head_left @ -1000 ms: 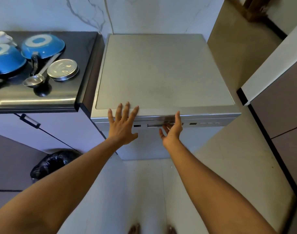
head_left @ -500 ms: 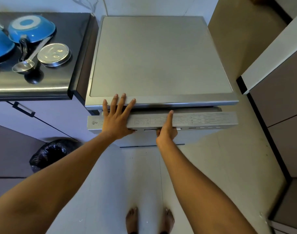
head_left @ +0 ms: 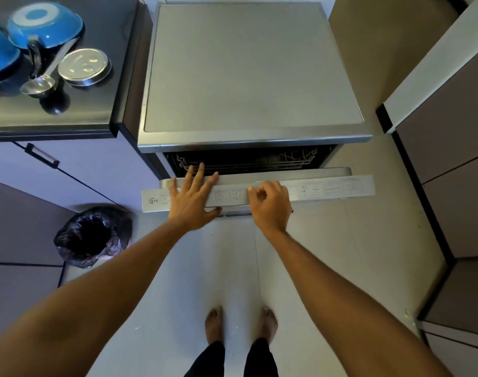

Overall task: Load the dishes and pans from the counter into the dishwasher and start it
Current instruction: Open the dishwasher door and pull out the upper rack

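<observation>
Dishwasher (head_left: 254, 69) door (head_left: 338, 187) is tipped partway open here, hinged at the bottom, so the control strip along its top edge faces up at the camera and there's a dark gap behind it where you can just make out the wire racks (head_left: 292, 159). Left hand (head_left: 191, 202) lies flat on the left part of that strip, its fingers (head_left: 201, 170) straight and spread wide, tips poking past the door's back edge over the gap, thumb down along the front edge. Right hand (head_left: 271, 205) is just beside it near the middle of the strip, its fingers (head_left: 255, 190) curled in tight, but honestly I can't tell if they're hooked on the door or only resting on it with nothing in them. The stuff to load is all over on the dark surface (head_left: 96, 110) left of the machine: a blue pan (head_left: 46, 24) upside down, a second blue pan (head_left: 0, 55) cut off by the frame edge, a steel ladle (head_left: 38, 84) lying with its handle up against the first pan, and a round steel lid (head_left: 84, 66) just beside the ladle. None of it is near either hand. Below that surface sits a bin with a black bag (head_left: 92, 236) on the floor, and the person's bare feet (head_left: 214, 322) are planted on the pale tiles in front of the door.
</observation>
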A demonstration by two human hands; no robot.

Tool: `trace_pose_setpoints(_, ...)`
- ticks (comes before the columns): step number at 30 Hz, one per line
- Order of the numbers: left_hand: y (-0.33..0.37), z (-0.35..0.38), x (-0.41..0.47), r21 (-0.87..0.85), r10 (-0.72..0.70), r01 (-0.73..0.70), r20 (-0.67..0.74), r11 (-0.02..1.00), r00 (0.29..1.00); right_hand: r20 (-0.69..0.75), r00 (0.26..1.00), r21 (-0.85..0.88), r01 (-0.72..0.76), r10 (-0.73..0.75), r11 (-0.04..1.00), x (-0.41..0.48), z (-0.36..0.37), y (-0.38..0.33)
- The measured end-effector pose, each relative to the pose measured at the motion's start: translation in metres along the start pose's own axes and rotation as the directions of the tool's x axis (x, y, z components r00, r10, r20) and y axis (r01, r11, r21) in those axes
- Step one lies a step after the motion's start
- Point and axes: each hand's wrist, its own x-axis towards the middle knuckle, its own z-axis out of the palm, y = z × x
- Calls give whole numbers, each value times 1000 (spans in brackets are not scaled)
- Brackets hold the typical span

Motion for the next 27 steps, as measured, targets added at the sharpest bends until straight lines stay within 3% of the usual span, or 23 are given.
trace_pose_setpoints(3, 9, 10, -32, -79, -5, 4, -9, 997, 1000, 226, 971, -187, 128, -84, 974, 8, -10, 3)
trace_pose_setpoints(6, 21, 24, -67, -131, -12, 12, -4, 991, 1000, 514, 854, -380, 147, 76, 913, 4, -24, 12)
trace_pose_setpoints(8, 29, 35, -92, -145, -22, 25, 23, 989, 999, 611, 763, -453, 118, 211, 884, -12, -32, 23)
trace_pose_setpoints(15, 48, 83, -169, -294, -49, 131, 271, 947, 961, 779, 544, -490, 218, 311, 844, -119, -47, 77)
trace_pose_setpoints(18, 57, 112, -203, -310, -37, 191, 442, 931, 896, 868, 352, -453, 269, 351, 850, -169, -55, 110)
trace_pose_setpoints(20, 65, 132, -223, -278, -44, 226, 538, 933, 842, 887, 264, -445, 266, 379, 855, -196, -58, 127)
trace_pose_setpoints(27, 107, 200, -265, -88, -146, 269, 662, 959, 735, 923, 117, -385, 282, 367, 879, -238, -48, 188)
